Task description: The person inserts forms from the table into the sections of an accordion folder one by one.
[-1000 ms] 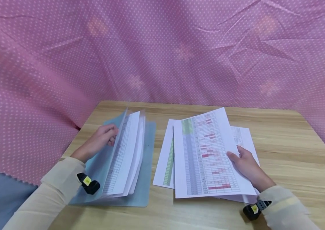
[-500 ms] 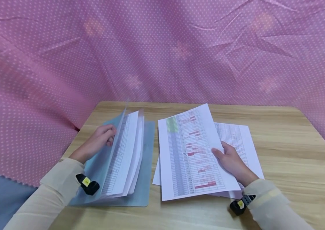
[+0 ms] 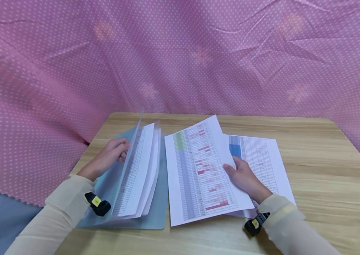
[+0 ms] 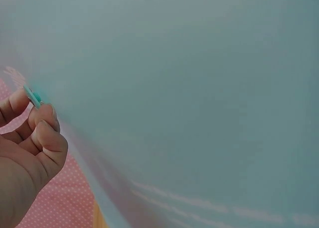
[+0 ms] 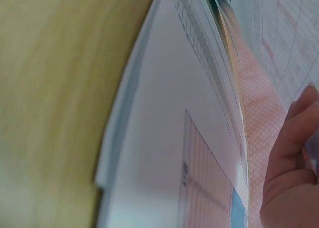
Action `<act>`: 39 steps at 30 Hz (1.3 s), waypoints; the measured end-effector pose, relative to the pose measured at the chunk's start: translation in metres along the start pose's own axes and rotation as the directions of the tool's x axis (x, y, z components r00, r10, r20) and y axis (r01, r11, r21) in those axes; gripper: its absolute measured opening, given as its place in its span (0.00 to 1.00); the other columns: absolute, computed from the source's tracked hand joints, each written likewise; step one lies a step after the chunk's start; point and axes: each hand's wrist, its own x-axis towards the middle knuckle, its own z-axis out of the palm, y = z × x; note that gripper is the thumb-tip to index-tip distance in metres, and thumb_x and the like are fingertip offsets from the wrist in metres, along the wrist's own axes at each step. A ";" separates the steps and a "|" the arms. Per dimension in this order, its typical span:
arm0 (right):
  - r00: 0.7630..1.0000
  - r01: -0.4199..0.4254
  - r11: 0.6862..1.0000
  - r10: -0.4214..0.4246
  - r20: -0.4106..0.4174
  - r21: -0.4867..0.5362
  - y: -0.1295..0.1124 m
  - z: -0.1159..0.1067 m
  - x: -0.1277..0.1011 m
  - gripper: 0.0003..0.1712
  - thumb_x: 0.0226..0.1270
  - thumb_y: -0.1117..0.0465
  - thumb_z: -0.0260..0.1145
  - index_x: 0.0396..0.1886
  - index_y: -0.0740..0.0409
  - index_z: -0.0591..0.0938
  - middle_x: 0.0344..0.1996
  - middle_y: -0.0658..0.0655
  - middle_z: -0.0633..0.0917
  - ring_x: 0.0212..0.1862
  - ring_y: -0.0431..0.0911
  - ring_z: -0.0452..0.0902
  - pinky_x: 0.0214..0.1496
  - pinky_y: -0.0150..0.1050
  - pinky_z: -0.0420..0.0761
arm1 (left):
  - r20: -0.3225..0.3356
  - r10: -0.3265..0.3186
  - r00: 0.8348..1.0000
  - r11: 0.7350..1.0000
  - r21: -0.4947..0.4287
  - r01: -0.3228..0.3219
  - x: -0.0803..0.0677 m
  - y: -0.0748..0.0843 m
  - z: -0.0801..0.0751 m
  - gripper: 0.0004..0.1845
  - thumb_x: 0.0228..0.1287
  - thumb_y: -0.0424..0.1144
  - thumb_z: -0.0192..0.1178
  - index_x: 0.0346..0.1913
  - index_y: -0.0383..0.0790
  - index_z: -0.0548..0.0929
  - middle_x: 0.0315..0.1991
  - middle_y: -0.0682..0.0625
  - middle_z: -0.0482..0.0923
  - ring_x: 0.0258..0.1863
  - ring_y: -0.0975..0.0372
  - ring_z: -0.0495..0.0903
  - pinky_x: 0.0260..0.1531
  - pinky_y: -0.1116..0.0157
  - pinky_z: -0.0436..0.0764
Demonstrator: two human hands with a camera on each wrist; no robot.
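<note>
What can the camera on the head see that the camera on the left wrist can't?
Only the head view shows the right hand holding a white printed sheet with red marks, the pale wooden table and the stack of white sheets lying on it. Only the left wrist view shows the fingertips pinching a small teal edge. Both show the left hand at the pale blue plastic folder.
</note>
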 end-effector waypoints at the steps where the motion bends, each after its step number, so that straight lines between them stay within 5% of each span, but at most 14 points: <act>1: 1.000 0.004 1.000 -0.004 -0.001 -0.009 0.000 0.001 0.001 0.26 0.74 0.52 0.50 0.68 0.51 0.62 0.43 0.59 0.82 0.35 0.50 0.84 0.35 0.44 0.82 | 0.003 0.002 1.000 1.000 -0.003 -0.002 0.000 0.000 0.000 0.15 0.73 0.41 0.42 0.31 0.34 0.67 0.26 0.42 0.64 0.26 0.53 0.69 0.30 0.63 0.71; 16: 0.999 -0.050 0.998 0.050 -0.018 -0.028 0.001 0.006 0.003 0.28 0.74 0.50 0.49 0.70 0.47 0.59 0.43 0.58 0.82 0.35 0.49 0.83 0.34 0.44 0.81 | 0.000 -0.009 1.000 1.000 0.020 0.009 0.001 -0.002 -0.001 0.14 0.73 0.41 0.41 0.32 0.35 0.67 0.27 0.40 0.65 0.28 0.48 0.70 0.32 0.61 0.72; 39: 1.000 -0.010 1.000 0.010 -0.013 -0.023 0.004 0.011 0.009 0.25 0.74 0.53 0.49 0.68 0.51 0.61 0.42 0.59 0.82 0.35 0.49 0.83 0.35 0.43 0.81 | 0.000 -0.019 1.000 1.000 0.010 0.019 0.003 -0.002 -0.002 0.14 0.72 0.42 0.42 0.31 0.35 0.67 0.26 0.43 0.65 0.28 0.53 0.70 0.32 0.63 0.71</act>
